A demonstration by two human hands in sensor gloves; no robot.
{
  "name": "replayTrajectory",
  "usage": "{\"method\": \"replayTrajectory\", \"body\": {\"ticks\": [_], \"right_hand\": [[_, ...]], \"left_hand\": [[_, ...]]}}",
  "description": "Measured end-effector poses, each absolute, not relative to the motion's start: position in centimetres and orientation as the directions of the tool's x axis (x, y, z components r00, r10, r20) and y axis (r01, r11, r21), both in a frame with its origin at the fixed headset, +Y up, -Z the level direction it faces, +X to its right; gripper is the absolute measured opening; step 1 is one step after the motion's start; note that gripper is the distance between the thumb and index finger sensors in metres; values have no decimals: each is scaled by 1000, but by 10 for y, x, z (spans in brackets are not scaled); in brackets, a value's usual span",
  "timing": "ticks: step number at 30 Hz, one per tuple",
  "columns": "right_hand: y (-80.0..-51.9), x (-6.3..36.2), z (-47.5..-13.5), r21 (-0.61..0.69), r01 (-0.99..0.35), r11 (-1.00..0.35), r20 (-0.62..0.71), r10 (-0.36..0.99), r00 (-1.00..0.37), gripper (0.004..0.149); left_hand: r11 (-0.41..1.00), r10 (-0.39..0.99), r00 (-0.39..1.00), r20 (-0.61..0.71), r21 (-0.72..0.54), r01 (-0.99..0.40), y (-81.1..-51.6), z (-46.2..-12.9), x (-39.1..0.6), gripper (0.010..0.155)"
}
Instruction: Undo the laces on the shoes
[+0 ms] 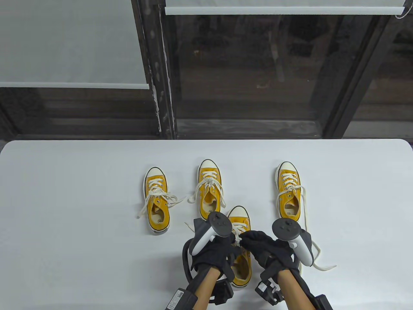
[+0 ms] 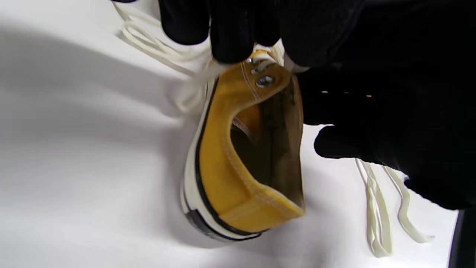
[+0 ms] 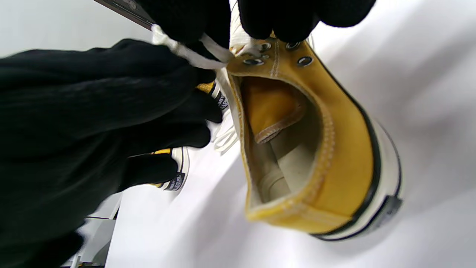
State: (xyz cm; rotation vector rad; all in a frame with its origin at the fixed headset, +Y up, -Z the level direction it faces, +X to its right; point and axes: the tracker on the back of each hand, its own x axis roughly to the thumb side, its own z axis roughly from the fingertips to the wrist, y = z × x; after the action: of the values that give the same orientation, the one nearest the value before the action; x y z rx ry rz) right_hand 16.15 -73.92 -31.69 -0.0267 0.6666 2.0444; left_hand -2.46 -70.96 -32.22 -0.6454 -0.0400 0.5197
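hands l [image 1: 214, 250] & r [image 1: 266, 247] pinch nearest shoe [image 1: 240, 222] lace [image 1: 238, 238].

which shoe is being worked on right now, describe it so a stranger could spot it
On the white table stand four yellow canvas sneakers, three in a row farther back. The one being worked on is the fourth sneaker, nearest the person, just front-right of the middle one. Only it has the left hand and right hand meeting over its laces.

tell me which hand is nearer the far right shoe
Right. The right hand sits just below the far right shoe; the left hand is further left.
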Motion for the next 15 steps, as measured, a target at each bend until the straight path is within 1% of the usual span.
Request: {"method": "replayTrajectory", "body": {"ticks": [1, 3, 5, 9, 12, 13, 15], "right_hand": [[-740, 162, -317, 450, -808, -379, -289, 795, -534, 35], [-740, 163, -317, 441, -818, -370, -298, 799, -523, 35], [-741, 165, -318, 441, -828, -347, -305, 809, -502, 35], [-742, 169, -317, 398, -840, -368, -326, 800, -504, 36], [-745, 175, -316, 339, -847, -410, -361, 774, -520, 36], [-747, 177, -317, 329, -842, -428, -374, 759, -532, 36], [-751, 179, -318, 341, -831, -440, -381, 743, -550, 36]], "left_hand": [[667, 490, 861, -136, -577, -471, -712, -322, -22, 60], [684, 472, 872, -130, -570, -455, -714, -322, -22, 55], [703, 462, 873, -156, -535, -468, -718, -322, -24, 43], [589, 555, 802, -220, -576, -566, -729, -324, -32, 40], [583, 561, 790, -246, -560, -589, -733, -325, -40, 39], [568, 571, 782, -252, -566, -597, -735, -325, -42, 39], [495, 622, 728, -286, -578, -650, -740, -325, -44, 39]]}}
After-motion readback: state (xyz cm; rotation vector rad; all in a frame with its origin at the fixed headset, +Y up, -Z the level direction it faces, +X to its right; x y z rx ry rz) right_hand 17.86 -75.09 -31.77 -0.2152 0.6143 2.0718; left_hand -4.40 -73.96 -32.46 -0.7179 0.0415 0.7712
